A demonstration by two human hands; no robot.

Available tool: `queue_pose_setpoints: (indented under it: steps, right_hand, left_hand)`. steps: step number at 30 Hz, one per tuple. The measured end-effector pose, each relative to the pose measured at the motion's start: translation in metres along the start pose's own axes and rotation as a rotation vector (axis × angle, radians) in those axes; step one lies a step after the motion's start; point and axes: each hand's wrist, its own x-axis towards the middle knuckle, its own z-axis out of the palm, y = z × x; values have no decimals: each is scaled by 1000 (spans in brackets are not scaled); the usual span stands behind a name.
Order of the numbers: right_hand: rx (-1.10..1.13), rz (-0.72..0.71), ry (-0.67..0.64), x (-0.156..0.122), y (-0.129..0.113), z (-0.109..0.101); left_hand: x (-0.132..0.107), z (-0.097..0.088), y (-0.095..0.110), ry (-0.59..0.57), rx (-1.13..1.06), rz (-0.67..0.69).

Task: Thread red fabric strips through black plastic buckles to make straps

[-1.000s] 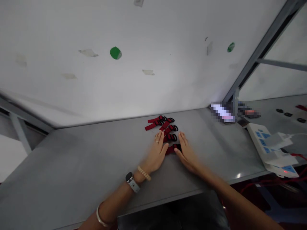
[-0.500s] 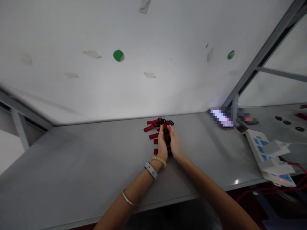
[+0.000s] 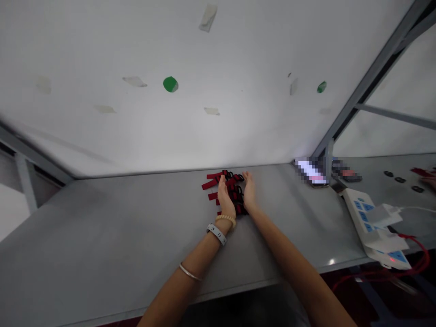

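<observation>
Several red straps with black buckles (image 3: 234, 190) lie bunched together on the grey table (image 3: 102, 227), near the back wall. My left hand (image 3: 224, 200) stands on edge against the left side of the bunch, fingers straight and together. My right hand (image 3: 248, 193) stands on edge against the right side, fingers also stretched out. The straps are pressed between the two palms. A few red strap ends (image 3: 208, 184) stick out to the left of my left hand. I wear a watch and bracelets on my left wrist.
A white power strip (image 3: 374, 225) with plugs and a red cable lies at the table's right edge. A pixelated object (image 3: 311, 171) sits at the back right corner by a metal post. Black buckles (image 3: 400, 180) lie on the neighbouring table, where another person's fingers show at far right.
My hands came in from flat on either side of the straps to standing on edge, pushing the straps into a tight bunch, then slid slightly farther towards the wall.
</observation>
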Motion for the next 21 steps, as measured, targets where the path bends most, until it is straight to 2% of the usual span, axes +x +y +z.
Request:
queue_pose_setpoints:
  steps: [4,8,13,21]
  right_hand:
    - [-55,20,-37,8,-2,10]
    - [-76,31,-79,-9,-3,10]
    - [-60,34,-89,-32,-6,7]
    - [61,55,-93,-37,1,25]
  left_hand:
    - [6,4,-2,23,-30,11]
    - [9,3,-5,45,-48,6]
    - [2,-3,-3,53,-57,-3]
    - [0,-12,12,130,3,23]
